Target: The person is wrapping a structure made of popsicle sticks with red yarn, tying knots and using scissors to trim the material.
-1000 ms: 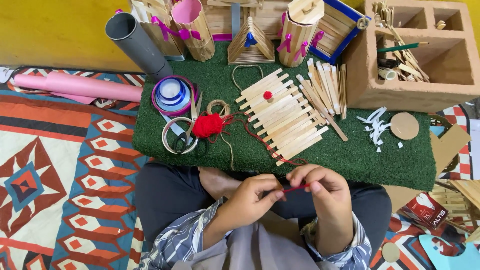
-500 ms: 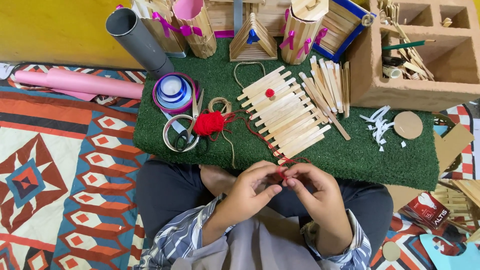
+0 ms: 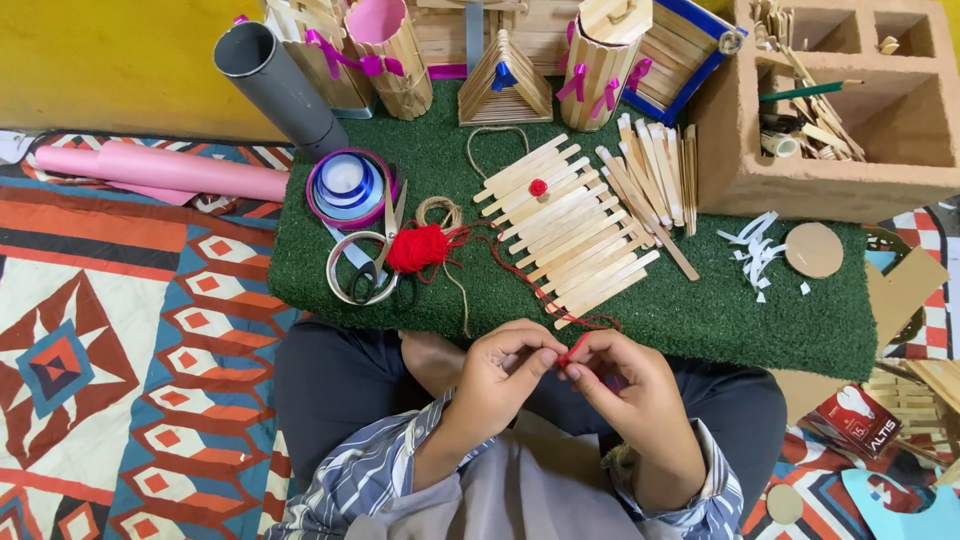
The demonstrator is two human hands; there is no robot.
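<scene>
scissors [image 3: 385,262], grey tube [image 3: 275,82], cardboard disc [image 3: 813,249]

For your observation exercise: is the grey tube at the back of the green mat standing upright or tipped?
Tipped. The grey tube leans, its open mouth up and left, its lower end on the green mat.

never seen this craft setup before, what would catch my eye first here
Most striking is the pair of hands at bottom centre: the left hand and right hand pinch a bit of red yarn between their fingers. The strand runs up to a red yarn ball on the green turf mat. Beside it lies a panel of wooden sticks with a red dot.
</scene>
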